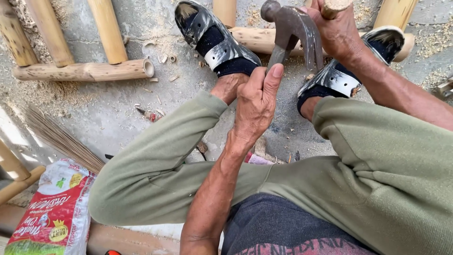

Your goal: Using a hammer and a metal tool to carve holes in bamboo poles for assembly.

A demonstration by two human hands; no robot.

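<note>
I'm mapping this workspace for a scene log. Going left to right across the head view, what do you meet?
Printed sack → broom bristles → bamboo pole lying on the ground → left hand → claw hammer head → right hand.

Hammer (293, 33) between feet, above bamboo pole (264, 40); sack (52, 212) far left.

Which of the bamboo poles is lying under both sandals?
The horizontal bamboo pole at top centre, running between the two sandals; the left sandal rests on it. The other poles lie off to the upper left, clear of the feet.
</note>
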